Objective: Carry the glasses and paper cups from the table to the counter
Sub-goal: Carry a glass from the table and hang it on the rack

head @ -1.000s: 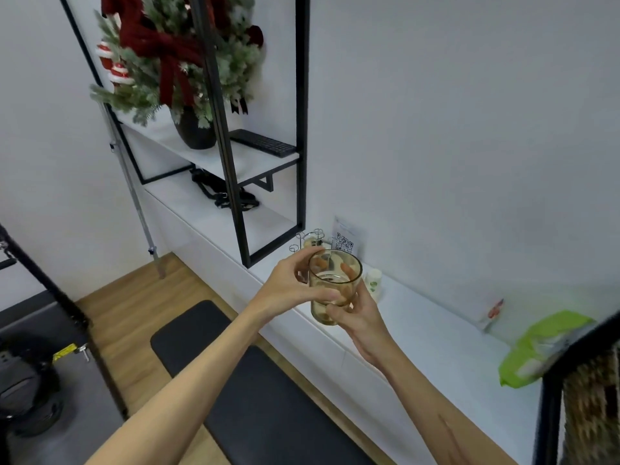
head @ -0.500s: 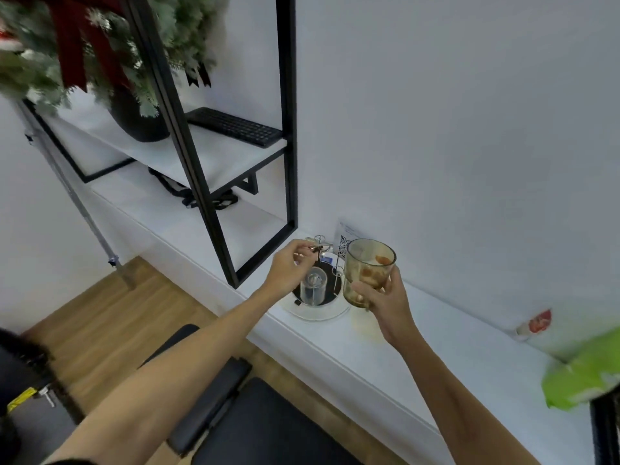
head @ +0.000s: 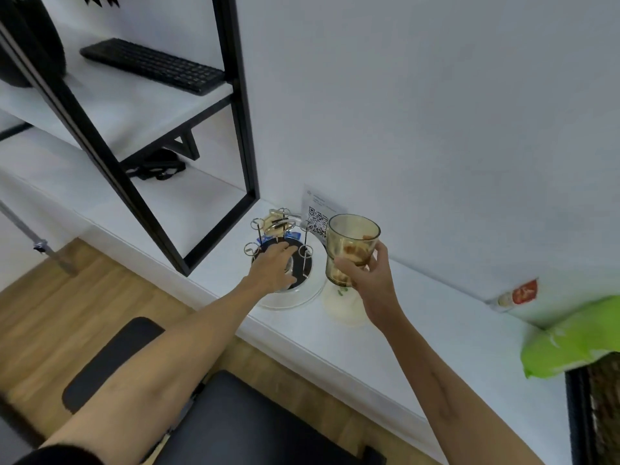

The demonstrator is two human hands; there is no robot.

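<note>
Fingers (head: 378,255) and thumb of the right hand (head: 367,280) are curled round the lower half of an amber, see-through glass tumbler (head: 350,245), holding it upright in the air above the white counter (head: 419,337), near the wall. Gripped low like that, the rim stays free — a sensible hold, I judge, for setting it down base first. The left hand (head: 273,268) reaches into a round cup rack of thin looped wire posts on a dark disc and clear tray (head: 285,298); a clear small glass seems to lie under its palm, but whether the fingers grip it or merely rest on it cannot be told from the head view. Just below the tumbler stands a white paper cup (head: 342,305) on the counter, touching nothing I can make out. Behind the rack leans a white card with a QR code (head: 317,221). Further right lies a bright green plastic packet (head: 570,347); on the black-framed shelf to the left rests a black keyboard (head: 151,65). The tumbler has reached the counter area but is not yet set down — the rack looks like its likely home.
</note>
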